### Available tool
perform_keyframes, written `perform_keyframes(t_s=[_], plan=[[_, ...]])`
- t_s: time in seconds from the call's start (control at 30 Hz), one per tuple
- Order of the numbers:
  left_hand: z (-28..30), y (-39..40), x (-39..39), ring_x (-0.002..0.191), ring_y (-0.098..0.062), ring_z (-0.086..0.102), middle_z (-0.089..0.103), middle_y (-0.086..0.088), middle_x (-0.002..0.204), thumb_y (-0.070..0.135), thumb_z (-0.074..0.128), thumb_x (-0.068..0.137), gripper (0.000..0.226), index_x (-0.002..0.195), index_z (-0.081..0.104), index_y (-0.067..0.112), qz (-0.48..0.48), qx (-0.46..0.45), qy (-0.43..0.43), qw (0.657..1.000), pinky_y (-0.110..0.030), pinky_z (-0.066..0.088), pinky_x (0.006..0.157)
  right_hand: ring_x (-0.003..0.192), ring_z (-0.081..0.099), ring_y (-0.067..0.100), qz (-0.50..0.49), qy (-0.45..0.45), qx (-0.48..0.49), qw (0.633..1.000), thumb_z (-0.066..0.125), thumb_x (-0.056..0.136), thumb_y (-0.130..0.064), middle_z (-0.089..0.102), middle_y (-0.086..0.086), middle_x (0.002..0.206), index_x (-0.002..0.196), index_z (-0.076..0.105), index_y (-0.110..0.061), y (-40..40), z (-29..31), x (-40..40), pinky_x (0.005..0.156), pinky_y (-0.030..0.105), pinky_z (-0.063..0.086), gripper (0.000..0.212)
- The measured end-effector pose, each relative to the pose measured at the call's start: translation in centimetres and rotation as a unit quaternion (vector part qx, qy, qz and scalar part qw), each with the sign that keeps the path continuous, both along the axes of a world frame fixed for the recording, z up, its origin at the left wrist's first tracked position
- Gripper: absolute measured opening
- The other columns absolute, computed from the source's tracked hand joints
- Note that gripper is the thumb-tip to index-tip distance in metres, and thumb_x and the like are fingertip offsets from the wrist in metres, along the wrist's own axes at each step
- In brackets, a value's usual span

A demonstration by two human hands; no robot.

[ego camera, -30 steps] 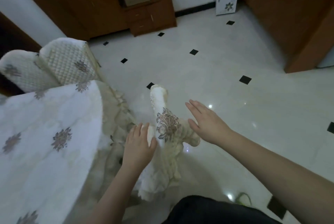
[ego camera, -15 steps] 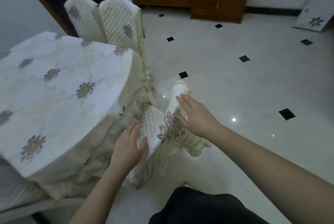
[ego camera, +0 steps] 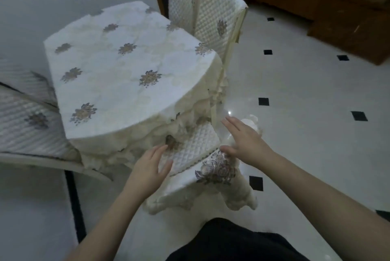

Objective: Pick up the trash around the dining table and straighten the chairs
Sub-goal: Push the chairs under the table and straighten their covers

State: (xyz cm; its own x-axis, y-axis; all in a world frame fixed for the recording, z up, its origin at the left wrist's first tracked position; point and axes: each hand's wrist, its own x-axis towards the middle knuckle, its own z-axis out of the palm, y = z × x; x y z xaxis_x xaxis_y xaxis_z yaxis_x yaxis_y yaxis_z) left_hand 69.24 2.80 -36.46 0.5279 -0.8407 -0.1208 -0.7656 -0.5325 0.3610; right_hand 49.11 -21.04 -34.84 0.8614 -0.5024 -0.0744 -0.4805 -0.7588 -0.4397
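Chair [ego camera: 194,151] at desk [ego camera: 126,75] edge; left hand [ego camera: 147,170] flat on seat, right hand [ego camera: 244,142] open over backrest.

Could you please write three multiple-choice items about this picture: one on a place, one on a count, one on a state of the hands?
1. Where is the near chair?
A. partly under the table edge
B. on the table
C. by the wooden cabinet

2. How many chair backs stand at the table's far side?
A. none
B. two
C. five

3. How are the hands?
A. fists
B. gripping trash
C. fingers straight

Key: 1 A, its seat goes under the tablecloth. 2 B, two quilted backs side by side. 3 C, left hand and right hand are flat at the chair.
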Motion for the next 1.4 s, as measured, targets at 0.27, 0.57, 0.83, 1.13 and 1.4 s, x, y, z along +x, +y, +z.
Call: perform_keyframes(t_s=[0.27,0.57,0.83,1.13,1.4], plan=[[-1.9,3.9,-7.0,0.126,-0.021,0.047,0.053,0.004,0.136,0.097,0.033,0.057,0.105,0.136,0.047,0.029,0.107,0.115,-0.06,0.986,-0.041,0.039,0.102,0.144,0.018,0.016,0.185,0.077,0.018,0.98,0.054,0.086,-0.06,0.022,-0.002,0.158,0.151,0.022,-0.023,-4.6,-1.4,-1.2,0.116,0.031,0.012,0.082],[-2.9,0.8,-8.0,0.088,-0.028,0.065,0.072,-0.005,0.092,0.042,0.08,0.068,0.036,0.097,0.07,0.023,0.242,0.082,-0.059,0.965,-0.034,0.045,0.071,0.119,0.048,0.028,0.27,0.08,-0.051,0.958,0.069,0.083,-0.042,0.054,0.009,0.131,0.131,0.05,-0.017,-6.2,-2.4,0.4,0.097,0.035,0.032,0.057],[-3.3,0.8,-7.9,0.092,-0.031,0.062,0.068,-0.009,0.1,0.047,0.075,0.075,0.042,0.105,0.064,0.019,0.247,0.117,-0.061,0.96,-0.038,0.05,0.073,0.107,0.054,0.031,0.254,0.082,-0.099,0.959,0.071,0.082,-0.036,0.06,0.01,0.118,0.12,0.054,-0.016,-5.8,-2.1,0.0,0.084,0.036,0.033,0.046],[-3.8,1.3,-9.8,0.099,-0.033,0.058,0.066,-0.006,0.101,0.051,0.073,0.076,0.043,0.106,0.061,0.023,0.243,0.121,-0.063,0.96,-0.039,0.048,0.073,0.108,0.051,0.032,0.24,0.089,-0.114,0.96,0.068,0.083,-0.04,0.058,0.01,0.116,0.117,0.052,-0.015,-6.0,-2.9,-0.7,0.093,0.043,0.032,0.045],[-3.5,1.2,-9.5,0.102,-0.033,0.057,0.065,-0.007,0.105,0.045,0.075,0.077,0.045,0.11,0.059,0.019,0.24,0.122,-0.047,0.962,-0.039,0.046,0.077,0.109,0.048,0.031,0.258,0.086,-0.145,0.951,0.063,0.087,-0.041,0.055,0.014,0.117,0.118,0.048,-0.01,-5.8,-3.1,-0.7,0.093,0.044,0.034,0.047]])
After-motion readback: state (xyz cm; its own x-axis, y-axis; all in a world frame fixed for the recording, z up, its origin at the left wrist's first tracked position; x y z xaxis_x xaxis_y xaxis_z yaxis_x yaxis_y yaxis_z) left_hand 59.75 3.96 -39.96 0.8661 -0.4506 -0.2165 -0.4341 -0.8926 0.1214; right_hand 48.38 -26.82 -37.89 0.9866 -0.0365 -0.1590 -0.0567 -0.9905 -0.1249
